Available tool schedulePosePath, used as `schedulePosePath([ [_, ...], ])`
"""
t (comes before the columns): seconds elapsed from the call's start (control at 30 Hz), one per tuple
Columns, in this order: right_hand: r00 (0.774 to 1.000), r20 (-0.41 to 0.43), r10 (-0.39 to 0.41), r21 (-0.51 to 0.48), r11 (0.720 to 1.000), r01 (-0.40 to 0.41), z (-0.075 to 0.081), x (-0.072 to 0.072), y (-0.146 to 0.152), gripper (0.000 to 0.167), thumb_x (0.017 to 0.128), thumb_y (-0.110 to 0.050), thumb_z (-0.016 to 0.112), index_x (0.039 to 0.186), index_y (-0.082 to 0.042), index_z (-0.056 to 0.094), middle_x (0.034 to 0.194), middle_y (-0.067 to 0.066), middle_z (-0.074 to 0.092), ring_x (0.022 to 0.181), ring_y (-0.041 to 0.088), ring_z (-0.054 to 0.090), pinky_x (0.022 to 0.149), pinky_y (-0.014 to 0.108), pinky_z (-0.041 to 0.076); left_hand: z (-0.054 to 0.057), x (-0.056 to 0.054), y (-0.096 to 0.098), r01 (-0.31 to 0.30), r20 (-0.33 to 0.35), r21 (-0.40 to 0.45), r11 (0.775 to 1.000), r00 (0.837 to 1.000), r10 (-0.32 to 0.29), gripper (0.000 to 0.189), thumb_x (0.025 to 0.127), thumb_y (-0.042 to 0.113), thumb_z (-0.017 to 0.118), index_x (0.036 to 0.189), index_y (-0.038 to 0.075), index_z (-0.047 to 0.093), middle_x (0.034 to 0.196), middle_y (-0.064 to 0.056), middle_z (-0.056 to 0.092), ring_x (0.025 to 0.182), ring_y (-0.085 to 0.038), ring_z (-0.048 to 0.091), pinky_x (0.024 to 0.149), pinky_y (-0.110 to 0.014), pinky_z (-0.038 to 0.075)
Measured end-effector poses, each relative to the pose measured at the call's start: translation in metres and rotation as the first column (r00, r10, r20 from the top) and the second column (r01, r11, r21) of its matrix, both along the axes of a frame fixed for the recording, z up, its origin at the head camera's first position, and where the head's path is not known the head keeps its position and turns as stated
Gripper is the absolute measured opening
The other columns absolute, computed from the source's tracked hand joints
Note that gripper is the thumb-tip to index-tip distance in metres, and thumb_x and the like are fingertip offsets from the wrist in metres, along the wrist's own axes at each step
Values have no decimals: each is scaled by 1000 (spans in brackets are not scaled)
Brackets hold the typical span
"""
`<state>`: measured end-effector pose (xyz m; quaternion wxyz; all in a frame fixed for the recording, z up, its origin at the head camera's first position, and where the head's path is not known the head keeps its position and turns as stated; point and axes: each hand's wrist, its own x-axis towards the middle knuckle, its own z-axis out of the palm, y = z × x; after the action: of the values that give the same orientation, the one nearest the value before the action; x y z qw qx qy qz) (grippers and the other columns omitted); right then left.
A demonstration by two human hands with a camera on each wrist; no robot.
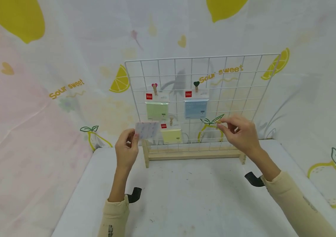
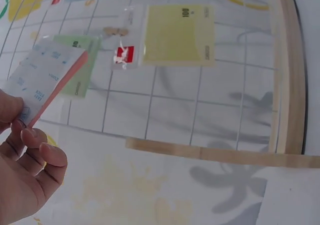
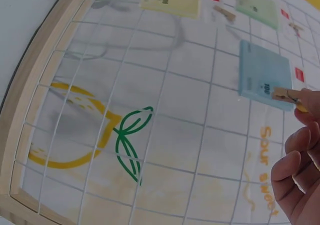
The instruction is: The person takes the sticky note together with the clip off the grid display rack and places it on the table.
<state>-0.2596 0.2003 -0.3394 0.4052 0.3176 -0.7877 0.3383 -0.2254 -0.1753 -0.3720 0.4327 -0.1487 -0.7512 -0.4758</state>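
My left hand (image 1: 126, 149) holds a pad of sticky notes (image 1: 147, 130) by its edge, between thumb and fingers. The left wrist view shows the pad's white back with blue print and its pink side. At the right, my right hand (image 1: 242, 134) pinches a small wooden clothespin (image 3: 286, 93) with a bit of yellow on it, in front of the white wire grid (image 1: 230, 98). Clipped to the grid are packs of sticky notes: a green one (image 1: 157, 111), a blue one (image 1: 195, 109) and a yellow one (image 1: 171, 136), lower down and beside the held pad.
A wooden base (image 1: 194, 154) carries the grid on the white table (image 1: 197, 197). Clothespins with a red heart (image 1: 154, 87) and a green heart (image 1: 196, 85) grip the upper packs. Behind hangs a cloth (image 1: 90, 42) printed with lemons. Black pieces (image 1: 134, 195) stick out at both cuffs.
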Motion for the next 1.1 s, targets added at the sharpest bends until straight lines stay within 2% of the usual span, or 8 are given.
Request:
schedulePosePath([
  [0.1, 1000, 5, -5, 12, 1000, 5, -8, 2, 4, 20, 73, 0, 83, 91, -7, 76, 66, -4, 51, 59, 10, 41, 51, 20, 35, -16, -5, -11, 0, 50, 13, 1000, 999, -1, 6, 91, -9, 63, 96, -7, 63, 76, -14, 54, 66, -10, 46, 52, -14, 35],
  [0.33, 1000, 28, -6, 34, 999, 5, -27, 5, 12, 25, 70, 1, 84, 94, -5, 77, 65, -6, 52, 59, 8, 41, 51, 20, 32, -30, -1, -24, -38, 170, 25, 999, 985, 33, 5, 92, -6, 62, 96, -2, 62, 73, -8, 52, 63, -9, 45, 51, -15, 35],
  [0.53, 995, 84, -50, 59, 997, 45, -47, 8, 19, 21, 72, -2, 84, 92, -5, 77, 65, -8, 49, 58, 10, 43, 52, 18, 31, -42, 1, -30, -55, 258, 16, 998, 965, 49, 5, 92, -5, 62, 97, -1, 62, 70, -6, 51, 60, -11, 43, 49, -17, 34],
  [0.67, 988, 135, -69, 84, 995, 58, -61, 12, 21, 21, 73, -3, 84, 92, -6, 77, 66, -9, 50, 60, 10, 44, 53, 18, 33, -53, 4, -34, -46, 315, 8, 999, 948, 41, 7, 92, -5, 62, 97, -1, 63, 69, -5, 51, 59, -11, 44, 50, -18, 34],
  [0.83, 983, 155, -98, 109, 991, 82, -74, 14, 26, 19, 74, -4, 84, 91, -8, 76, 65, -9, 48, 60, 10, 43, 53, 20, 34, -68, 4, -41, -35, 362, -10, 999, 931, 36, 8, 92, -6, 61, 98, -1, 63, 69, -6, 52, 59, -11, 44, 50, -20, 34],
  [0.97, 975, 183, -123, 127, 987, 100, -83, 16, 35, 17, 75, -4, 83, 89, -9, 75, 66, -9, 47, 59, 9, 43, 51, 21, 35, -80, 5, -50, -59, 410, -35, 998, 910, 68, 8, 91, -6, 61, 97, -1, 62, 71, -6, 51, 59, -11, 43, 50, -21, 34],
  [1.1, 960, 231, -156, 134, 983, 127, -93, 17, 45, 17, 75, -5, 82, 89, -9, 74, 67, -9, 47, 59, 8, 43, 50, 24, 36, -89, 6, -59, -73, 492, -49, 996, 866, 88, 6, 92, -4, 60, 96, 0, 61, 72, -6, 50, 57, -12, 42, 50, -23, 34],
])
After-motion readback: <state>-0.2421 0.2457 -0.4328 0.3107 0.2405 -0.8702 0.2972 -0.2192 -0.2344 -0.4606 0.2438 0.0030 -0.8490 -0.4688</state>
